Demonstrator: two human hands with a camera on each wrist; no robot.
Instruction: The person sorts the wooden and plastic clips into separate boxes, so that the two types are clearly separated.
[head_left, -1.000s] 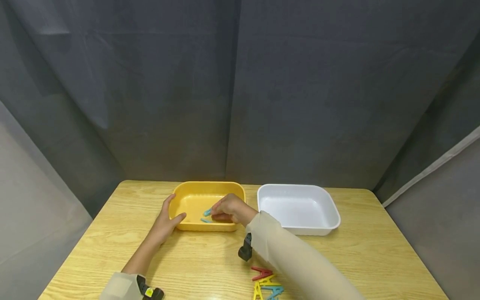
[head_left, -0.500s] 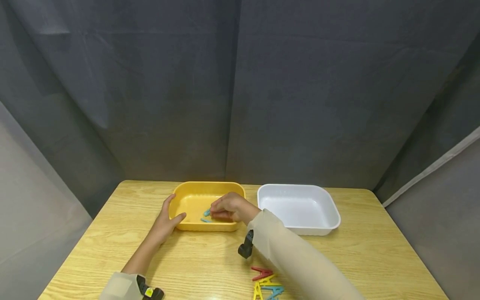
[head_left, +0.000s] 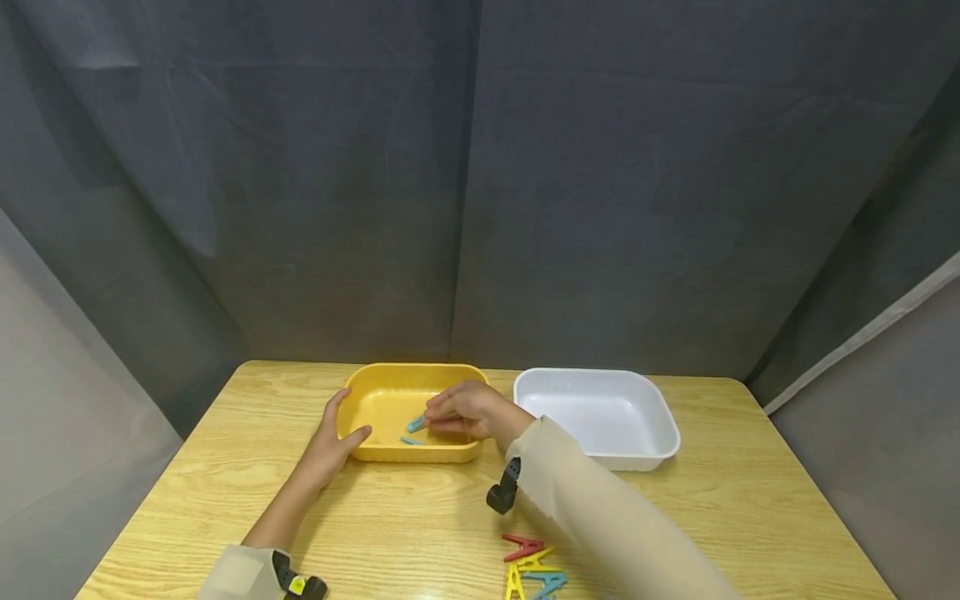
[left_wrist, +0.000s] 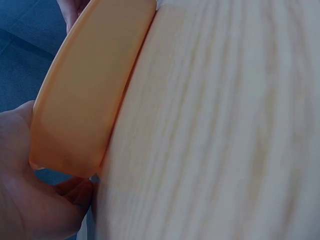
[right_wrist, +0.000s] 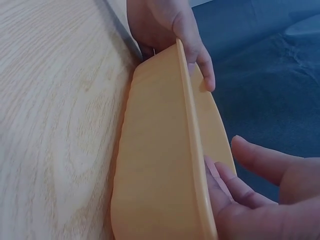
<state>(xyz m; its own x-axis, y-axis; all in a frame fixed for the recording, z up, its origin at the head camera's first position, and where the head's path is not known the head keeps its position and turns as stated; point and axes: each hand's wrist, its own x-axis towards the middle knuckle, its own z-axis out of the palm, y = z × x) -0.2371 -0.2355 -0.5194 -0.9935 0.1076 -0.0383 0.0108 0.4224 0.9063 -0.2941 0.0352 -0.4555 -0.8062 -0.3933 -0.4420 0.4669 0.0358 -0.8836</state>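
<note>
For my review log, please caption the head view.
Left hand holds yellow tray; open right hand inside, near blue pieces.

By the left hand (head_left: 328, 446), one yellow tray (head_left: 378, 402) is sitting; right of the right hand (head_left: 467, 411), one white tray (head_left: 596, 412); left of that hand, two blue pieces (head_left: 416, 424); on its near side, one red clip (head_left: 523, 547), two yellow clips (head_left: 514, 582), at least one blue clip (head_left: 549, 577).

Wooden table (head_left: 405, 517) with trays (head_left: 420, 454), clips (head_left: 546, 576)
</note>
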